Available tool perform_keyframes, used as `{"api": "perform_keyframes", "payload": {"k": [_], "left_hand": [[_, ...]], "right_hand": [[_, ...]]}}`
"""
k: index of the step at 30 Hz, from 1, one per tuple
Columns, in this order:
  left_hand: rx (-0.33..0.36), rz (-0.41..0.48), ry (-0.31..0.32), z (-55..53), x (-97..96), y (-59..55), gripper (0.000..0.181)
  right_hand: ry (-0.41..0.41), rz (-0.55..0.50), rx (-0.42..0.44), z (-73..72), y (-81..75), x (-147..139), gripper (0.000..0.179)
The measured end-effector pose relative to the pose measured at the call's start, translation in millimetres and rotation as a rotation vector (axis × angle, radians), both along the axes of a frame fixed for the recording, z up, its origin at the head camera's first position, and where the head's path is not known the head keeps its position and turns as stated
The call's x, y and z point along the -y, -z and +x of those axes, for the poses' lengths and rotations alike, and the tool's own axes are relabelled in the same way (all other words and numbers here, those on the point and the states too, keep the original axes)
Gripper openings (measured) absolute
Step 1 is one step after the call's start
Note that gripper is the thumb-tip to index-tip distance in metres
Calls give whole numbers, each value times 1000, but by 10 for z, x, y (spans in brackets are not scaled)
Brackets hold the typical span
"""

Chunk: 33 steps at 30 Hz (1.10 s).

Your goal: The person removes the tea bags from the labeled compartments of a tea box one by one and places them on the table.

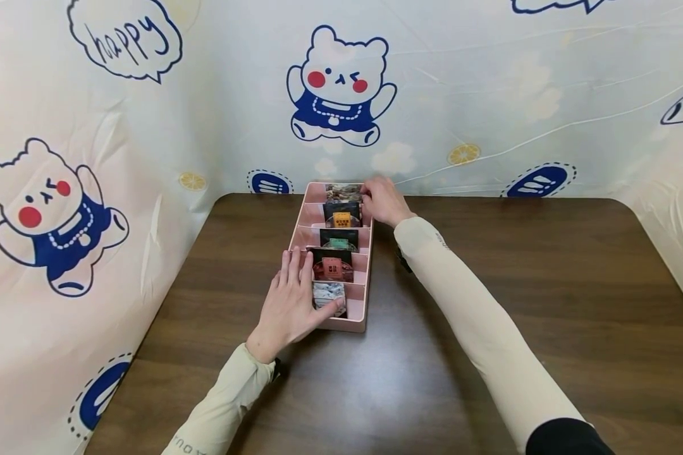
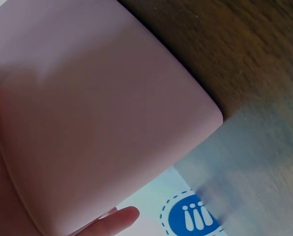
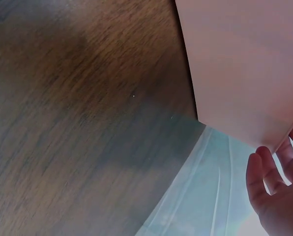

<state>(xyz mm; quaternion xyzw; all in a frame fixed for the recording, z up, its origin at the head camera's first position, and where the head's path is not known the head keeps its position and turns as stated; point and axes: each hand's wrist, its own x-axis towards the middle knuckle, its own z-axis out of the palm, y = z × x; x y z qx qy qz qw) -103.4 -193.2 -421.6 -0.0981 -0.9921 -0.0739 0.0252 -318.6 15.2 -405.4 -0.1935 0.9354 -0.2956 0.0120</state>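
A long pink box point(image 1: 355, 325) with dividers stands on the table, holding flat packets in its compartments. From the far end they are a brown-patterned packet point(image 1: 343, 191), dark ones with an orange label point(image 1: 341, 220), a green label point(image 1: 339, 244) and a red label point(image 1: 332, 268), and a grey-white one point(image 1: 329, 292) nearest. My left hand point(image 1: 287, 300) lies over the box's left rim, fingers straight, thumb across the grey-white packet. At the far right corner, my right hand point(image 1: 386, 201) reaches over the rim beside the brown-patterned packet; its thumb and fingertip contact are hidden.
The brown wooden table point(image 1: 535, 303) extends on both sides of the box. Right behind its far edge hangs a pale cloth point(image 1: 449, 95) with printed bears, which also drapes down the left side.
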Motion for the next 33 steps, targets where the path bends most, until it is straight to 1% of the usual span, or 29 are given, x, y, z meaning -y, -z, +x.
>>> {"api": "perform_keyframes", "payload": {"k": [3, 14, 20, 24, 33], "left_hand": [[17, 4, -4, 2, -15, 3, 109], [-2, -3, -12, 16, -25, 11, 109], [19, -10, -26, 19, -23, 7, 111], [28, -12, -36, 3, -22, 1, 111], [46, -18, -34, -24, -41, -19, 110]], "right_hand": [[6, 4, 11, 9, -2, -4, 26], [21, -27, 5, 55, 21, -1, 25], [17, -66, -6, 71, 25, -13, 24], [17, -93, -17, 79, 19, -27, 22], [33, -166, 15, 114, -59, -108, 20]]}}
